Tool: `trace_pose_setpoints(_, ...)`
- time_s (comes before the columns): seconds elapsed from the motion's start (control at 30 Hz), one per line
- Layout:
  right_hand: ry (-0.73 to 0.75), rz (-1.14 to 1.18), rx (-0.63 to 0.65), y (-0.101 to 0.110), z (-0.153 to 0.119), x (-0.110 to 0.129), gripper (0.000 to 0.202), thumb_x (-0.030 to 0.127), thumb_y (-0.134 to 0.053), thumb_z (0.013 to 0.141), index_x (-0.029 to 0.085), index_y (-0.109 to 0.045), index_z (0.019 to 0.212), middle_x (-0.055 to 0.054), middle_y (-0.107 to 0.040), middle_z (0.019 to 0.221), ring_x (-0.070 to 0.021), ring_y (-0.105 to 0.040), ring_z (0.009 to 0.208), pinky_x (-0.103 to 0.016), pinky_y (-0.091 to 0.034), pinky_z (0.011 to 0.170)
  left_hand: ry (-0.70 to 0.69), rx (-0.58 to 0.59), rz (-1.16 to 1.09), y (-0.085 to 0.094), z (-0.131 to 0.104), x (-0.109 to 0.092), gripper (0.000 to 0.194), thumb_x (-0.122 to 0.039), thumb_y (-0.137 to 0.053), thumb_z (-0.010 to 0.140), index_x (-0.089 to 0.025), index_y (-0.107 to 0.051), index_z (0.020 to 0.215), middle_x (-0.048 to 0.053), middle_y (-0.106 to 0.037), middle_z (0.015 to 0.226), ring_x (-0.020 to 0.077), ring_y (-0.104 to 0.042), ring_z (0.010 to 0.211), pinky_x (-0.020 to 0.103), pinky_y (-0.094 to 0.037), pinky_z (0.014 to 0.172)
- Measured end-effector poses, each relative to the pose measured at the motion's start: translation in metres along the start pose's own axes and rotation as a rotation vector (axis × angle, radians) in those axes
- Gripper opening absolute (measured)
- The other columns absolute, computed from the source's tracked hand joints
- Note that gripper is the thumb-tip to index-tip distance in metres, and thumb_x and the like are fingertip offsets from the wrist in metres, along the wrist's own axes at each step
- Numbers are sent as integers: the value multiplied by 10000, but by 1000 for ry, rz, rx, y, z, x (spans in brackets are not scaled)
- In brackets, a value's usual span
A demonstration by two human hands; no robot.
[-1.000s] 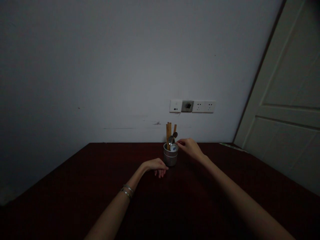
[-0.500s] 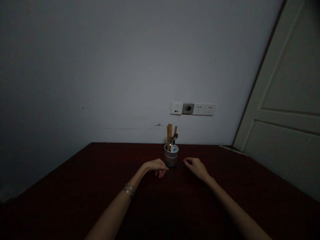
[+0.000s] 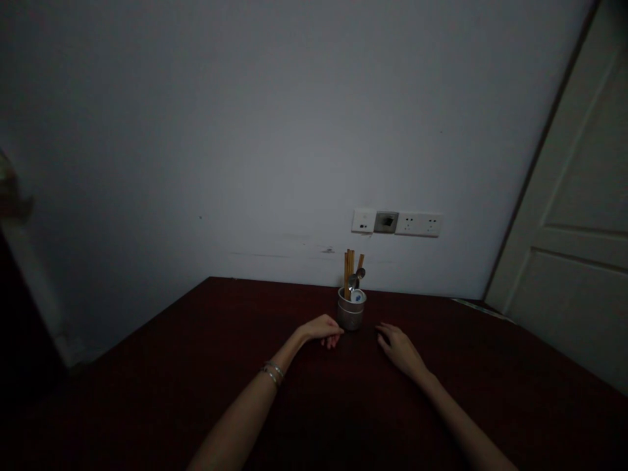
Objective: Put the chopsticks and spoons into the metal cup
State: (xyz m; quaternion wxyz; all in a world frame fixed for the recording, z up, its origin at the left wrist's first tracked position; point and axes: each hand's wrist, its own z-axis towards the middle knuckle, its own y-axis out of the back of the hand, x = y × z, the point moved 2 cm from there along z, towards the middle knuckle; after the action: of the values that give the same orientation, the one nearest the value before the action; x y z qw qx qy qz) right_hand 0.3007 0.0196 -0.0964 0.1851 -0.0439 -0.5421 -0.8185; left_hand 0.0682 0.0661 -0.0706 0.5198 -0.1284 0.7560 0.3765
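Observation:
A silvery metal cup point(image 3: 350, 318) stands upright on the dark red table point(image 3: 235, 307), close to the wall. Wooden chopsticks point(image 3: 349, 265) and metal spoons point(image 3: 353, 281) rise out of it, along with a white piece with a blue mark point(image 3: 358, 296), perhaps a ceramic spoon. At the cup's front left is my left hand point(image 3: 324, 328), its fingers loosely bent and apart, with nothing seen in them. My right hand point(image 3: 400, 348) lies on the table to the right of the cup, fingers spread and holding nothing. Neither hand grips the cup.
Behind the table is a pale wall point(image 3: 275, 144) with a row of sockets and a switch point(image 3: 396, 223). A panelled door point(image 3: 579, 216) is at the right. Something dark and blurred stands at the far left edge. The light is dim.
The view has turned left, so everything sits further right in the picture. My right hand's fingers have spread from a more closed shape. The cup stays in place.

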Motion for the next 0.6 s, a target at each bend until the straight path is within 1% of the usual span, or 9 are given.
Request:
trace_pose_setpoints(0.17, 5, -12, 15, -1, -1, 0, 404, 260, -384, 812, 79, -597, 1104, -155, -548, 1189, -225, -478, 1131, -341, -344, 974, -50, -230, -20, -8, -7, 4, 334, -373, -483, 755, -128, -501, 529, -29, -509, 453, 50, -436, 363, 172, -304, 394)
trace_pose_setpoints(0.3, -1, -25, 25, -1, -3, -1, 407, 236, -373, 814, 67, -590, 1114, -157, -541, 1199, -223, -475, 1138, -340, -332, 987, -100, -379, -128, -9, -10, 9, 261, -336, -519, 733, -125, -524, 581, -24, -521, 487, 56, -459, 378, 168, -342, 391)
trace_pose_setpoints(0.37, -4, -36, 35, -1, -4, -1, 412, 232, -370, 814, 62, -584, 1123, -160, -532, 1210, -225, -470, 1143, -343, -327, 990, -109, -472, -192, -3, -12, 11, 221, -314, -516, 731, -125, -535, 618, -18, -531, 507, 68, -485, 396, 177, -373, 402)
trace_pose_setpoints(0.43, -7, -46, 43, -1, -4, -1, 416, 230, -367, 815, 57, -578, 1130, -163, -525, 1217, -226, -465, 1148, -343, -323, 993, -115, -613, -204, 8, -17, 15, 188, -283, -503, 731, -124, -549, 642, -10, -542, 525, 82, -509, 429, 196, -409, 439)
trace_pose_setpoints(0.53, -13, -46, 46, 1, -4, 0, 415, 229, -370, 816, 60, -577, 1133, -162, -525, 1218, -222, -461, 1152, -337, -320, 994, -152, -873, -50, 27, -28, 22, 143, -234, -498, 714, -129, -588, 678, 17, -595, 613, 123, -571, 582, 245, -458, 590)
trace_pose_setpoints(0.6, -19, -40, 44, 2, -4, 1, 408, 228, -377, 814, 67, -580, 1130, -158, -526, 1218, -217, -464, 1150, -329, -323, 990, -169, -984, 108, 35, -33, 27, 143, -208, -488, 713, -136, -611, 728, 39, -634, 734, 153, -591, 736, 277, -450, 724)
